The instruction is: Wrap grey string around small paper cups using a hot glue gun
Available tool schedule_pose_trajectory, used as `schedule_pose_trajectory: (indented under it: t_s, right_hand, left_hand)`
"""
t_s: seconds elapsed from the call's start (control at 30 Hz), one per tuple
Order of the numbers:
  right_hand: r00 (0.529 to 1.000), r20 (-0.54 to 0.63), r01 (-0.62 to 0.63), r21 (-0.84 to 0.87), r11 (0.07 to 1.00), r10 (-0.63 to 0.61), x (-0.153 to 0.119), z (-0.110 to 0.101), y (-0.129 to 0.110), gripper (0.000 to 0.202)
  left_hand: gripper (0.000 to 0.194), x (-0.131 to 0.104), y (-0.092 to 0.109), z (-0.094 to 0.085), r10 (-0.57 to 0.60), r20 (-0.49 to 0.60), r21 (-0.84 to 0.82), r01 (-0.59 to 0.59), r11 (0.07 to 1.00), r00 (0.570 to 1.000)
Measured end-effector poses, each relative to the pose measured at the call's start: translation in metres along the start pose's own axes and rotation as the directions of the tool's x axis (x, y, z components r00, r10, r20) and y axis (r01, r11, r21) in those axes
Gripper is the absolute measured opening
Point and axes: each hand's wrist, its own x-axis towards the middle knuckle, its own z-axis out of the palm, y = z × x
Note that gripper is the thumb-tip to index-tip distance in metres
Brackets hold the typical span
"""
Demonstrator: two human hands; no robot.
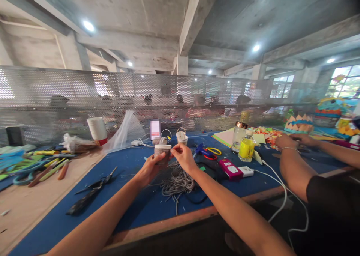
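My left hand (152, 167) is wrapped around a small paper cup (161, 151), whose white rim faces up and whose side looks covered in grey-brown material. At the cup's right edge, my right hand (184, 158) has its fingertips pinched together. What they hold is too small to make out. Below both hands lies a loose pile of grey cord (178, 182) on the blue mat (135, 207). Just behind them stands another white cup (182, 139) with a handle-like loop on top.
Black-handled pliers (94, 192) lie to the left, near several tools and a stack of paper cups (97, 130). A lit phone (155, 130) stands behind. On the right are scissors (209, 152), a yellow bottle (246, 147), a magenta power bank (230, 169) with cables, and another person's arms (295, 166).
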Motion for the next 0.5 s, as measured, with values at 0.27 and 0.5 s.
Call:
schedule_pose_trajectory:
  t_s: [0.27,0.5]
  right_hand:
    - [1.000,0.003,0.004,0.042,0.999,-0.004,0.0011,-0.0004,0.0025,0.015]
    - [1.000,-0.003,-0.016,0.069,0.997,0.016,0.0032,0.0009,0.0059,0.013]
  left_hand:
    - [0.044,-0.0016,0.0012,-0.0003,-0.012,0.019,-0.007,0.012,1.000,1.000]
    - [0.042,-0.0014,0.0003,-0.0022,-0.006,0.048,-0.017,0.007,1.000,0.999]
